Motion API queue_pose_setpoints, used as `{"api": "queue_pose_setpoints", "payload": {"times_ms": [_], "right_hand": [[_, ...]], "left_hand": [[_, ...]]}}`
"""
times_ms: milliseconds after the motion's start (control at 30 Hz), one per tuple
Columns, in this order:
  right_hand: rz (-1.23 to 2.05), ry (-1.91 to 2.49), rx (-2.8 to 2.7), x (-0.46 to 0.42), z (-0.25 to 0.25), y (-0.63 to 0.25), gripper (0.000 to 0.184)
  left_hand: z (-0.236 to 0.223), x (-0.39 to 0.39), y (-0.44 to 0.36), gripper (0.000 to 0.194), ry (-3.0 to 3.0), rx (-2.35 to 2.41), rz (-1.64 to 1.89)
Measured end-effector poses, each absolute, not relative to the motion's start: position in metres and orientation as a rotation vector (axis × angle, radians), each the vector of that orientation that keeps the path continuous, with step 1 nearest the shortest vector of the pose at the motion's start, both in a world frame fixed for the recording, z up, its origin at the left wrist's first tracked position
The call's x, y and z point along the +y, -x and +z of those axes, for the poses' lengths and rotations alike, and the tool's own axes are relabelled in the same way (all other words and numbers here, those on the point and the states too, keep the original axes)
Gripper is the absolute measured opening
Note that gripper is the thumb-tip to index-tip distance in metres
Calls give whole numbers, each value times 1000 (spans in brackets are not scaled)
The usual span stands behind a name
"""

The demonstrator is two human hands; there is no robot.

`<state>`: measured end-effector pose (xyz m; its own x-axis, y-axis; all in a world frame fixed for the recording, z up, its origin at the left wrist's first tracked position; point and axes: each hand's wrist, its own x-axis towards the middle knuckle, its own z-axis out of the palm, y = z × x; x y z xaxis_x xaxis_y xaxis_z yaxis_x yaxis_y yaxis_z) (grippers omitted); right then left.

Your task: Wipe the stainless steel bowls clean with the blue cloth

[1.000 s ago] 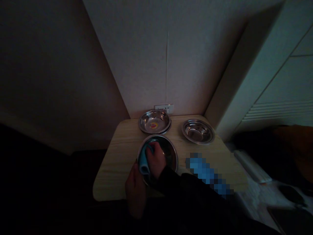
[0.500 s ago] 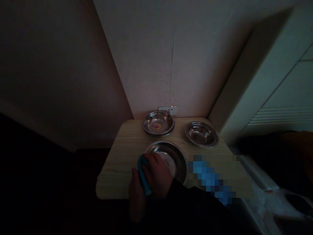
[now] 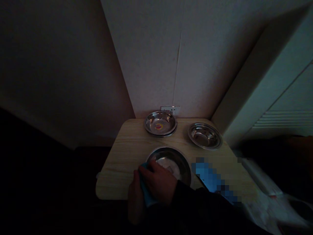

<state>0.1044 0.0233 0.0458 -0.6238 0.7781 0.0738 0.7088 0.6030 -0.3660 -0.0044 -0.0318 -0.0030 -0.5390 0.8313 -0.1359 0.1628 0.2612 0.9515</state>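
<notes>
In dim light, a person's right hand grasps a blue cloth at the near left rim of a shiny metal bowl. The left hand is close against the cloth's left side; shadow and cloth hide its grip, so whether it clasps the bowl's rim cannot be told. The bowl is hollow side up at the near part of a pale wooden surface; whether it rests there or is lifted is unclear. Behind it sits a stack of dishes with a round sticker, and farther right a second stack. A blurred-out blue object lies just right of the bowl. The bowl will probably handle as light, stiff and unlikely to break, though its smooth curved wall could slip under fingers. Its rim looks the surest hold, thumb outside and fingers inside. The cloth seems soft and limp, best held bunched under the fingers.
</notes>
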Motion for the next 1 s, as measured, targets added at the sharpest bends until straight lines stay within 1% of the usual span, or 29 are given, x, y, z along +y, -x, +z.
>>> {"api": "queue_pose_setpoints", "payload": {"times_ms": [100,267,367,433,500,633,733,833,1000], "right_hand": [[364,1274,-2659,31,50,-104,36],[174,1540,-2632,64,58,-112,33],[77,1753,-2535,76,61,-124,32],[56,1805,-2507,77,60,-128,34],[76,1732,-2550,71,57,-126,36],[172,1318,-2734,40,48,-111,42],[174,1099,-2805,24,44,-103,41],[85,1080,-2808,34,45,-99,36],[-64,1254,-2763,73,51,-114,28]], "left_hand": [[7,-32,-1,38,-851,1858,1246],[14,-30,-14,41,-759,1608,1278],[9,-30,-16,44,-717,1632,1271],[6,-30,-15,46,-713,1652,1265],[5,-29,-13,47,-723,1633,1275],[9,-25,-7,42,-672,1688,1276],[11,-23,-3,39,-644,1790,1277],[7,-22,-4,40,-752,1764,1308],[3,-23,-9,43,-746,1864,1317]]}}
